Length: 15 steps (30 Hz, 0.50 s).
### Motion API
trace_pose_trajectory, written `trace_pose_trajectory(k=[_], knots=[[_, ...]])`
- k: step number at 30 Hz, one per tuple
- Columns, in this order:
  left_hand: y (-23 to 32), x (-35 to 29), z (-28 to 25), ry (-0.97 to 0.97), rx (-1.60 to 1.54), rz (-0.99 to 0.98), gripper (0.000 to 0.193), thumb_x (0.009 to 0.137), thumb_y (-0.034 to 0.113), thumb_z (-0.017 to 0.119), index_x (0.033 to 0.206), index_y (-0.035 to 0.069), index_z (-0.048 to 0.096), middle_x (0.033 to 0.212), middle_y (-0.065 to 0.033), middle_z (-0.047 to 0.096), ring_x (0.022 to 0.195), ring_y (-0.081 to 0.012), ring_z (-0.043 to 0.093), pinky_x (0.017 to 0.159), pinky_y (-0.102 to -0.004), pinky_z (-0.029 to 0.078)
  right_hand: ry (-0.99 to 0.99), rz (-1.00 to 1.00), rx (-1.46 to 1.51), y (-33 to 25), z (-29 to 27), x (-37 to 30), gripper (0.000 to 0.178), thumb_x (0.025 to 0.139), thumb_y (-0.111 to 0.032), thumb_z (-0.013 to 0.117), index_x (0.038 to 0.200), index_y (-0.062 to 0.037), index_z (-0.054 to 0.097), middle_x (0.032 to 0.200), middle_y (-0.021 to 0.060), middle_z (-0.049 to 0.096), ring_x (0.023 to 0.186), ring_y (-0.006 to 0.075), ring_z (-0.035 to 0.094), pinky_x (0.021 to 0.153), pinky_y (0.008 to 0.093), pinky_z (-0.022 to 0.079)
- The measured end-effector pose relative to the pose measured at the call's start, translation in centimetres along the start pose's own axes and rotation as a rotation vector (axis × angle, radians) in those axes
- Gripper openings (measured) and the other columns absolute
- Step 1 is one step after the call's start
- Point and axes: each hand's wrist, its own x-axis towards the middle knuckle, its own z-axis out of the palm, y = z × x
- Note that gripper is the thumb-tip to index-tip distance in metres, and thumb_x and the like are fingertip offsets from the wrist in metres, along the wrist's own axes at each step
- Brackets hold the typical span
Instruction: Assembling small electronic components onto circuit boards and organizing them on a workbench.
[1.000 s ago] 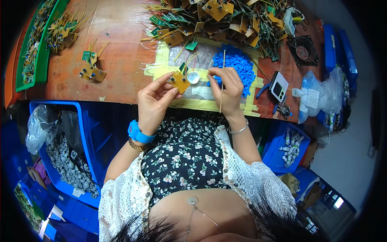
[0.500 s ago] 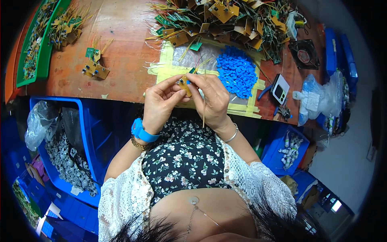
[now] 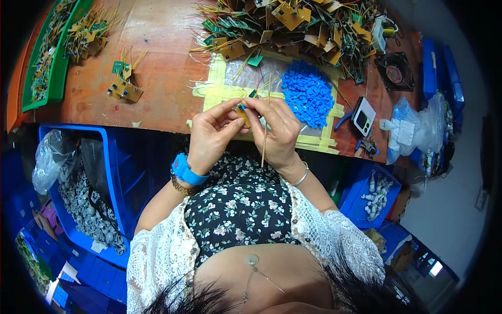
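Note:
Between both hands, at the table's near edge, is a small tan circuit board [image 3: 241,114] with a blue part on its upper end. My left hand [image 3: 212,128] pinches the board between thumb and fingers. My right hand [image 3: 278,125] is closed against the board's right side, its fingertips at the blue part, and it also holds a thin wooden stick [image 3: 264,141] pointing down. Thin wires and a dark green piece [image 3: 253,94] show just beyond the fingertips. A pile of small blue plastic pieces [image 3: 307,94] lies right of my right hand. The fingers hide much of the board.
Wired circuit boards [image 3: 293,31] heap up at the back. One wired board [image 3: 124,90] lies at left, near a green tray [image 3: 58,68]. At right are a phone [image 3: 363,116], pliers [image 3: 342,119], a black fan [image 3: 395,70] and a plastic bag [image 3: 413,131]. Yellow tape [image 3: 212,94] borders the work area.
The board has tilted in my fingers and shows less of its face. My right hand has shifted slightly right, and the stick's lower end has swung slightly left.

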Motion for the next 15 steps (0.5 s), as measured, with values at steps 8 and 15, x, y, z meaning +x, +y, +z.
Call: trace_pose_trajectory(k=[8,15], knots=[[-0.1,0.04,-0.03,-0.007,0.008,0.008,0.038,0.089,-0.004,0.061,0.127,-0.006,0.055,0.091,-0.0067,0.066,0.082,-0.0132,0.066,0.077,-0.0241,0.056,0.009,0.003,0.0,0.04,-0.01,0.03,0.026,0.071,0.004,0.074,0.095,-0.0023,0.067,0.073,0.0107,0.064,0.068,0.0267,0.062,0.062,0.0354,0.05],[0.4,0.05,0.17,0.057,-0.051,-0.004,0.026,0.094,0.006,0.059,0.118,-0.006,0.063,0.09,-0.0091,0.069,0.075,-0.0108,0.067,0.069,-0.0228,0.057,-0.036,0.047,-0.007,-0.41,-0.01,-0.16,0.026,0.071,0.006,0.075,0.094,-0.0022,0.069,0.083,0.0095,0.069,0.076,0.0242,0.065,0.067,0.0322,0.052]])
